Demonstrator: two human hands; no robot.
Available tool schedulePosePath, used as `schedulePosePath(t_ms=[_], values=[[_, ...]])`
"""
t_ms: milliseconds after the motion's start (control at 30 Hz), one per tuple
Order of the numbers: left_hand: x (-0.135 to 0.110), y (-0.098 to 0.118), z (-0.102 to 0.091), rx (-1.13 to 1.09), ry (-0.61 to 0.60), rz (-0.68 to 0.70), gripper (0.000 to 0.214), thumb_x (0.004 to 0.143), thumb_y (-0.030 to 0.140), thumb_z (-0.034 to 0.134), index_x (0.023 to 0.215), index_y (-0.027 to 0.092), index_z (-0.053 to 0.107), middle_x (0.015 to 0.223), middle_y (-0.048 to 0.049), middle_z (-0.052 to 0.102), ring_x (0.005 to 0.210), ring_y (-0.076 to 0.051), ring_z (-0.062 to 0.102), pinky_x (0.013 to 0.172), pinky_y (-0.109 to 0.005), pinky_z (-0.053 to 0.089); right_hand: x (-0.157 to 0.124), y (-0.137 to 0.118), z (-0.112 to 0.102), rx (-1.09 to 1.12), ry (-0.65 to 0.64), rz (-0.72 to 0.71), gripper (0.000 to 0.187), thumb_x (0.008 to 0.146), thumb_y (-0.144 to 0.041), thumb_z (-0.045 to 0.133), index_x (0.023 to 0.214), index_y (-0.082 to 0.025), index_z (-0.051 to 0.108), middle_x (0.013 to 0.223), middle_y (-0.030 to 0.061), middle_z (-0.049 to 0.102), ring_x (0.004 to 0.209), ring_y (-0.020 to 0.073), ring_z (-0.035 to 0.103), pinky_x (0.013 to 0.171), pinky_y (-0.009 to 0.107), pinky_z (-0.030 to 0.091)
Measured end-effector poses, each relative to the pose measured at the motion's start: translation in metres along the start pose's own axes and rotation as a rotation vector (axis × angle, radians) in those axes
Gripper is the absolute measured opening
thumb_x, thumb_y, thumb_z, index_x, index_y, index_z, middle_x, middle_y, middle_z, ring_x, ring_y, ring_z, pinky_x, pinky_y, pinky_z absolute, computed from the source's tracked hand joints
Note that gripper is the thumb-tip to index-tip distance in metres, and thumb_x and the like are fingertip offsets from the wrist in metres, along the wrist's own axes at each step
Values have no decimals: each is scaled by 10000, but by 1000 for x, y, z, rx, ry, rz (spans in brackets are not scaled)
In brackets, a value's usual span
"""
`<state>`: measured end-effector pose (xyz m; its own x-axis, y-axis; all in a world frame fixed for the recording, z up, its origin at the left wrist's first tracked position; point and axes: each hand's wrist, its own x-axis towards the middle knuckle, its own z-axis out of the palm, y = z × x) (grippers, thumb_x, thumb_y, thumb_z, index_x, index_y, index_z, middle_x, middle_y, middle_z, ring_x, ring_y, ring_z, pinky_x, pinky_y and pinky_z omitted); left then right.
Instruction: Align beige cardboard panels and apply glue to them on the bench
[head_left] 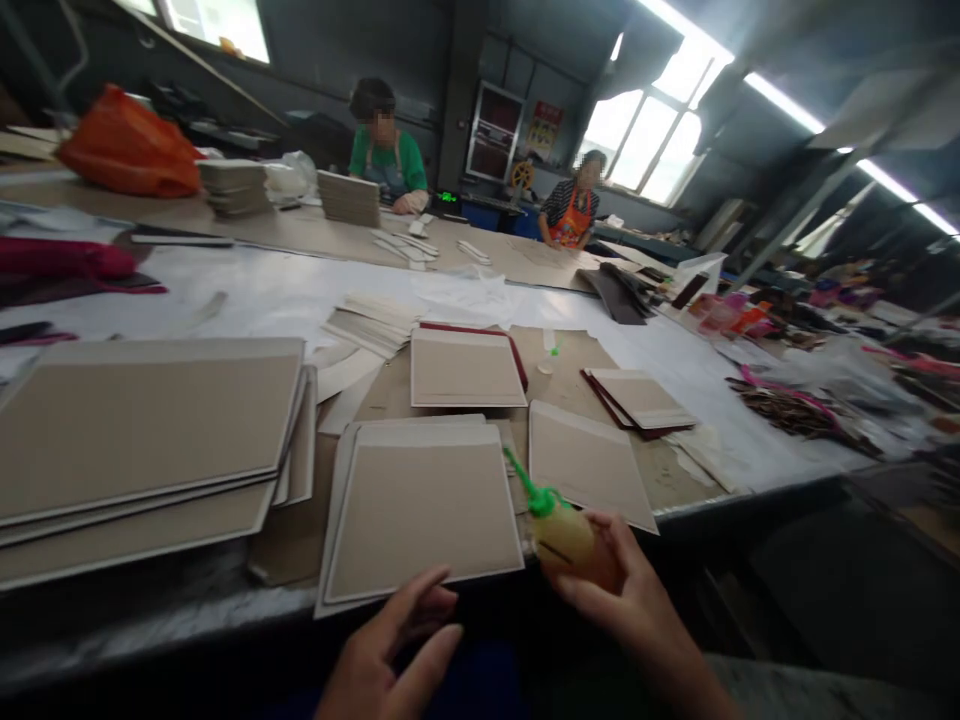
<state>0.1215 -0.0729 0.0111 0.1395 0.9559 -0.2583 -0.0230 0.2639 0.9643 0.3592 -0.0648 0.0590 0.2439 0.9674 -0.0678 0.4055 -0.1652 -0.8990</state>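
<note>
My right hand (630,590) is wrapped round a yellowish squeeze bottle (566,545) with a green nozzle that points up and to the left. My left hand (401,640) is empty, thumb and fingers apart, just in front of the table edge. Right above it lie beige panels with pale borders (424,510), stacked slightly askew. Another beige panel (585,460) lies behind the bottle. Farther back, a beige panel (469,370) rests on a dark red piece, and smaller beige panels (645,397) sit to its right.
Large beige panels (150,430) are piled at left. A small bottle with a green tip (546,365) stands mid-table. Pale strips (371,325) lie behind. Two people work across the table, one in a green top (409,160), one in an orange apron (576,215). An orange bag (131,145) sits far left.
</note>
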Motion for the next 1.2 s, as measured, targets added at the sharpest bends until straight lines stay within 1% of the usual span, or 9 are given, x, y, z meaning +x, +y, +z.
schedulePosePath(t_ms=[167, 333, 433, 533, 600, 667, 867, 1067, 1200], values=[[-4, 12, 9, -366, -396, 23, 530, 773, 461, 566, 1209, 168, 490, 1126, -112, 596, 1051, -226, 544, 935, -352, 413, -46, -21, 64, 156, -38, 51, 538, 590, -358, 689, 1058, -234, 455, 983, 35, 625, 852, 200, 612, 748, 260, 487], [-12, 16, 2, -441, -424, 105, 476, 839, 395, 494, 1256, 176, 431, 1136, -89, 588, 1068, -212, 532, 916, -334, 419, -55, -38, 85, 193, 35, 88, 581, 615, -476, 672, 1087, -234, 437, 992, 40, 629, 869, 201, 611, 741, 246, 499], [-16, 5, -10, -206, -340, 215, 486, 847, 327, 483, 1298, 187, 365, 996, -68, 632, 895, -173, 599, 801, -299, 483, -53, -46, 93, 203, 16, 103, 573, 651, -513, 640, 1099, -226, 425, 990, 44, 622, 868, 196, 611, 754, 251, 497], [-15, -12, -36, 277, -43, 506, 323, 831, 217, 505, 1152, 181, 505, 851, -48, 637, 773, -160, 600, 716, -287, 504, -53, -49, 99, 146, 15, 107, 573, 658, -502, 642, 1112, -223, 430, 1028, 52, 608, 896, 207, 605, 780, 266, 492], [-11, -22, -58, 539, 167, 701, 232, 826, 167, 510, 1054, 170, 555, 875, -62, 627, 823, -174, 588, 756, -313, 503, -52, -46, 99, 52, 40, 61, 557, 672, -488, 634, 1122, -225, 438, 1065, 55, 590, 926, 214, 595, 799, 275, 487], [-5, -29, -77, 709, 276, 816, 205, 827, 138, 506, 1023, 157, 564, 934, -83, 616, 905, -190, 568, 818, -346, 491, -50, -40, 97, -77, 35, -29, 538, 683, -460, 632, 1131, -223, 451, 1097, 61, 571, 950, 224, 586, 795, 281, 491], [13, -37, -101, 823, 242, 955, 234, 817, 70, 492, 1029, 140, 561, 978, -97, 606, 984, -194, 538, 848, -344, 493, -49, -32, 96, -391, -26, -330, 437, 724, -359, 618, 1118, -224, 487, 1103, 56, 552, 994, 227, 554, 820, 301, 475], [18, -46, -105, 774, 219, 995, 247, 799, 64, 533, 1036, 128, 564, 974, -97, 620, 958, -192, 549, 824, -345, 492, -56, -52, 115, -409, -5, -340, 324, 770, -365, 564, 1064, -244, 506, 1056, 34, 525, 954, 198, 532, 864, 316, 425], [21, -49, -108, 765, 219, 1019, 245, 794, 81, 552, 1033, 135, 563, 985, -93, 627, 965, -194, 553, 821, -342, 487, -55, -52, 114, -464, -23, -387, 283, 779, -342, 564, 1040, -245, 513, 1019, 32, 524, 919, 187, 536, 826, 301, 440]])
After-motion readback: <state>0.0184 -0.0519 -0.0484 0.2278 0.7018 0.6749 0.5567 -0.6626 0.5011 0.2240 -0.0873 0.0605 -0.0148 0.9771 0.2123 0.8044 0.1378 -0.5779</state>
